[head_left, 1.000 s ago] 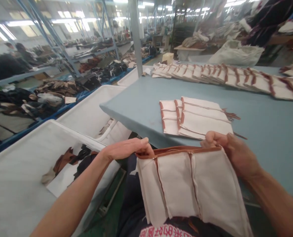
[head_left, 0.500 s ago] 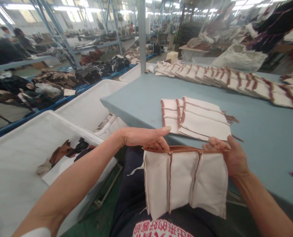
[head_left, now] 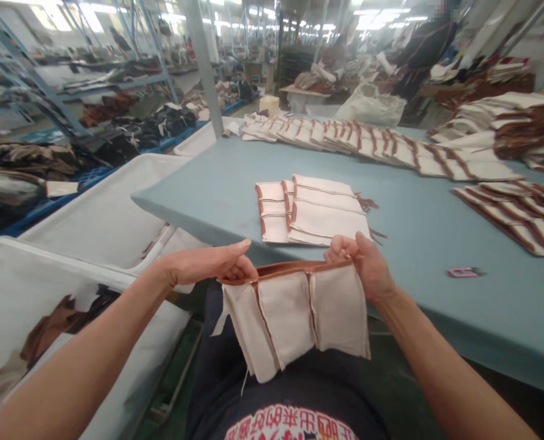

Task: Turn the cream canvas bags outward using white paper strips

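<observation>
Between my two hands hangs a cream fabric pouch (head_left: 288, 318) with brown edging and brown seams, its top edge parted a little. My left hand (head_left: 221, 263) grips the upper left corner, the fingertips tucked inside the opening and the thumb stretched out above. At the upper right corner my right hand (head_left: 363, 263) pinches the brown edge between thumb and curled fingers. A loose white strip dangles at the pouch's left side. Just beyond, a small stack of similar cream pieces (head_left: 327, 211) lies on the blue-grey table (head_left: 198, 183), brown strips sticking out at its right.
Pink thread snips (head_left: 465, 272) lie on the table at right. A long overlapping row of cream pieces (head_left: 345, 139) runs along the back, and more brown-striped pieces (head_left: 524, 211) lie right. White bins (head_left: 111, 195) stand left of the table. A person (head_left: 425, 49) stands far behind.
The view has turned right, bringing more of the table's right side into sight. Both hands still hold the pouch, which now tilts more, its right end higher.
</observation>
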`<action>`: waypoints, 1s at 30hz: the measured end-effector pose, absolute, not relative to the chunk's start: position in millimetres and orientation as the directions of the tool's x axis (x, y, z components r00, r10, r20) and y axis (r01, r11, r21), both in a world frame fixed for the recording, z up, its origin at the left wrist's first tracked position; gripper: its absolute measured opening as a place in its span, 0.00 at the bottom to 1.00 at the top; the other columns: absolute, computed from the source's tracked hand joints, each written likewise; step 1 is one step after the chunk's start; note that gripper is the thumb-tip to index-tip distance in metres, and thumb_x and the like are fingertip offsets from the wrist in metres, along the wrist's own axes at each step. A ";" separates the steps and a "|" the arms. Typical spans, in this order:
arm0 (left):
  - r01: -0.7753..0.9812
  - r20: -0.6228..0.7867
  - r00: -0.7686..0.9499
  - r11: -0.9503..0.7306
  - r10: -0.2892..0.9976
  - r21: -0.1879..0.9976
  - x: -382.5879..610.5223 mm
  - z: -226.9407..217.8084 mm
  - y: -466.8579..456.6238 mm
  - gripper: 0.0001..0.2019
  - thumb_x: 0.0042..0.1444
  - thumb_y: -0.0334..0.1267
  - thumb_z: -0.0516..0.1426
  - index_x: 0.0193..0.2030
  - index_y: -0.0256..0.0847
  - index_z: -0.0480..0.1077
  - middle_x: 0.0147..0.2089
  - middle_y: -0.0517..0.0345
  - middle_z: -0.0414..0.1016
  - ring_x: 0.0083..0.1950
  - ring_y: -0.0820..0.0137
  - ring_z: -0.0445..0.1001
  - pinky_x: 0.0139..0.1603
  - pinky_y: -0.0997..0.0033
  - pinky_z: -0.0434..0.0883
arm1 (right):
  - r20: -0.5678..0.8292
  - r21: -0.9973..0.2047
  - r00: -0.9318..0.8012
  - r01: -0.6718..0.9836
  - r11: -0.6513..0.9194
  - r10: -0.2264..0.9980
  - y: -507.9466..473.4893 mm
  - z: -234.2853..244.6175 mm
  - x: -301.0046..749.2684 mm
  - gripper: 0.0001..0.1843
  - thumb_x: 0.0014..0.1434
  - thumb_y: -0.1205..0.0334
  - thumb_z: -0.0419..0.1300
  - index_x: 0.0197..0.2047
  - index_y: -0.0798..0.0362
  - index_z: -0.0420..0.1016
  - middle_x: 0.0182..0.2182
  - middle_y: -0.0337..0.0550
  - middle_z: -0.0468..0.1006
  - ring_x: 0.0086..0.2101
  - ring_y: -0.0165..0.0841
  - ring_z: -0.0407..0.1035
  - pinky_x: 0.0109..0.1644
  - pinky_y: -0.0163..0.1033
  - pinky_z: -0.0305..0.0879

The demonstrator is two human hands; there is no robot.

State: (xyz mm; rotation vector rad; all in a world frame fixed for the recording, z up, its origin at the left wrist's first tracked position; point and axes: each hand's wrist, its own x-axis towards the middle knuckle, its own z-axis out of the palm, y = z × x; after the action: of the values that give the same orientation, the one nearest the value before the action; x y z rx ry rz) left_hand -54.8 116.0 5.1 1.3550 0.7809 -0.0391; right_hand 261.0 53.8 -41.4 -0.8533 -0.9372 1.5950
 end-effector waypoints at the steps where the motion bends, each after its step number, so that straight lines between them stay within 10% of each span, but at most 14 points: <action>1: 0.480 -0.529 0.742 0.225 0.412 0.848 -55.0 5.3 115.0 0.41 0.62 0.73 0.45 0.47 0.36 0.81 0.40 0.49 0.80 0.36 0.66 0.69 0.39 0.70 0.65 | -0.052 -0.899 -0.194 -0.418 -0.130 0.980 51.7 -37.6 258.2 0.30 0.55 0.31 0.66 0.24 0.50 0.69 0.17 0.30 0.53 0.19 0.28 0.48 0.23 0.34 0.51; 13: 0.337 -0.114 0.848 -0.362 0.517 0.869 -6.4 36.9 80.7 0.24 0.72 0.53 0.47 0.47 0.37 0.77 0.48 0.51 0.81 0.49 0.62 0.75 0.53 0.68 0.68 | 0.096 -0.980 -0.293 -0.193 0.039 0.951 20.5 12.0 223.1 0.36 0.62 0.24 0.52 0.36 0.53 0.70 0.21 0.33 0.64 0.21 0.27 0.53 0.23 0.33 0.50; 22: 0.304 -0.149 0.744 -0.132 0.652 0.943 28.9 17.6 36.6 0.11 0.61 0.42 0.59 0.33 0.38 0.67 0.30 0.64 0.62 0.31 0.74 0.59 0.32 0.73 0.58 | 0.059 -0.968 -0.293 0.217 0.127 0.954 8.1 14.7 220.7 0.39 0.67 0.25 0.36 0.44 0.51 0.69 0.25 0.35 0.65 0.25 0.31 0.59 0.31 0.38 0.57; 30: 0.216 -0.101 0.804 -0.129 0.586 0.968 7.5 0.6 14.2 0.16 0.68 0.43 0.54 0.29 0.41 0.59 0.29 0.65 0.57 0.32 0.73 0.56 0.35 0.72 0.58 | 0.083 -0.991 -0.486 0.053 0.124 0.870 11.0 -21.3 225.2 0.42 0.69 0.26 0.32 0.43 0.54 0.71 0.30 0.41 0.72 0.29 0.32 0.62 0.35 0.38 0.60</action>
State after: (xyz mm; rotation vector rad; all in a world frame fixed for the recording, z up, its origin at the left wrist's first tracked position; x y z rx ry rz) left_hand 7.5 14.2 0.6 1.7040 0.6322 0.3569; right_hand 225.2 11.0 -21.3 -0.9065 -1.6851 1.4409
